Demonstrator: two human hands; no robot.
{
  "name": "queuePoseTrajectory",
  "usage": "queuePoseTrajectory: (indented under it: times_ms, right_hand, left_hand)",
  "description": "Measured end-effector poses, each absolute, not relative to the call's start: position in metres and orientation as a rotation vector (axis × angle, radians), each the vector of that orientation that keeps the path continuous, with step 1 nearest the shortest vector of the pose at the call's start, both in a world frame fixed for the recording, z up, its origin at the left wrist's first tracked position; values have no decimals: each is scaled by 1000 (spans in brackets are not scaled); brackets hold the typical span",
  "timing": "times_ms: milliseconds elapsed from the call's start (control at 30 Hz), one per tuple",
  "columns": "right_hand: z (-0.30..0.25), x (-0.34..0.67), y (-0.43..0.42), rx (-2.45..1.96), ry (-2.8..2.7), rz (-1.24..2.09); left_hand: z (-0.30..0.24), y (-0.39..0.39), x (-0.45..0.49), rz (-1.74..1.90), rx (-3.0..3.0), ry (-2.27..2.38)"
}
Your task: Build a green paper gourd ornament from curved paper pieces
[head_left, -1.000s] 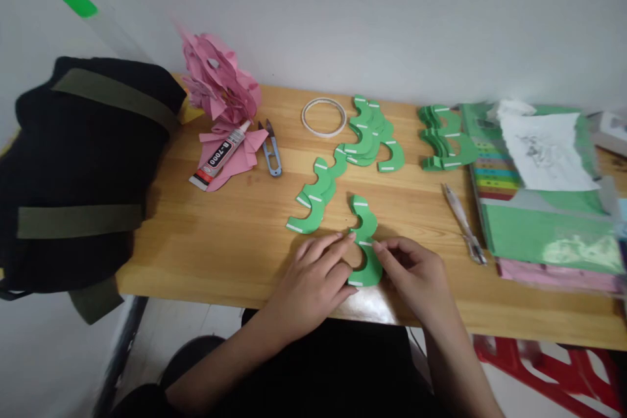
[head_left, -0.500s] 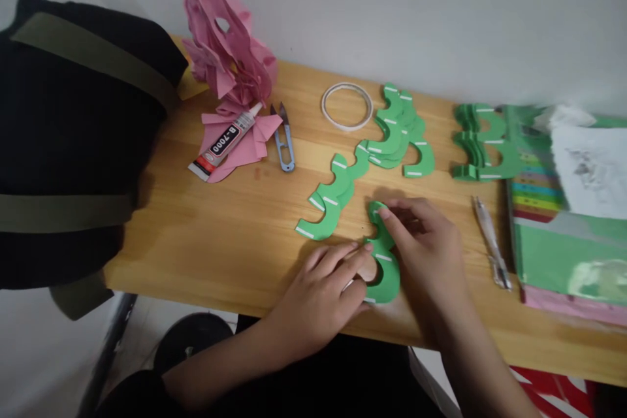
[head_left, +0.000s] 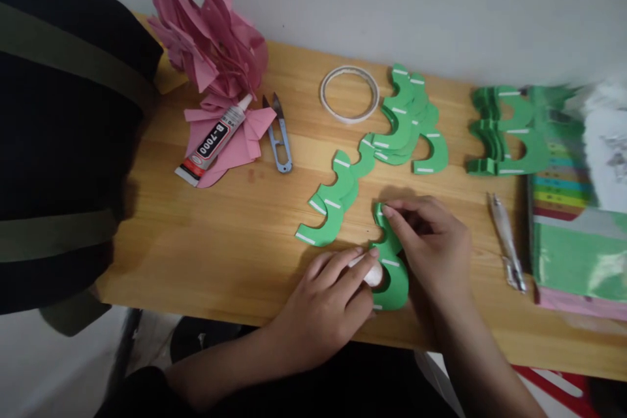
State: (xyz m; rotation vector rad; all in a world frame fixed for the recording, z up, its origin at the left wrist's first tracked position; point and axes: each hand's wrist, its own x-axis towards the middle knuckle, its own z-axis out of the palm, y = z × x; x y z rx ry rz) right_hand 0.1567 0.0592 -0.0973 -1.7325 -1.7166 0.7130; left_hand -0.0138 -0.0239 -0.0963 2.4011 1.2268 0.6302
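Observation:
A green wavy paper cut-out (head_left: 392, 274) with white tape strips lies near the front edge of the wooden table (head_left: 220, 235). My left hand (head_left: 328, 300) rests flat beside its lower curve, fingers stretched out onto it, with a small white blob at the fingertips. My right hand (head_left: 431, 241) pinches the cut-out's upper end between thumb and forefinger. A second green cut-out chain (head_left: 333, 199) lies just to the left, apart from both hands.
Further back are a tape ring (head_left: 349, 93), piles of green cut-outs (head_left: 409, 124) (head_left: 504, 134), thread snips (head_left: 279, 137), a B-7000 glue tube (head_left: 213, 140) on pink paper scraps (head_left: 206, 46). A pen (head_left: 507, 241) and paper packs (head_left: 578, 228) lie right; a black bag (head_left: 63, 137) left.
My right hand has moved from the cut-out's middle up to its top end and pinched it. The left hand stays at the lower curve. The camera has shifted, so everything sits lower-right.

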Motion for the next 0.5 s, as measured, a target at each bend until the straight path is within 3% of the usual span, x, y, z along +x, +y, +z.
queuePoseTrajectory:
  times_ms: [500]
  right_hand:
    - [-97,162,71,-1747,-1752,885]
  left_hand:
    - [-96,-24,-13,639,2408,1247]
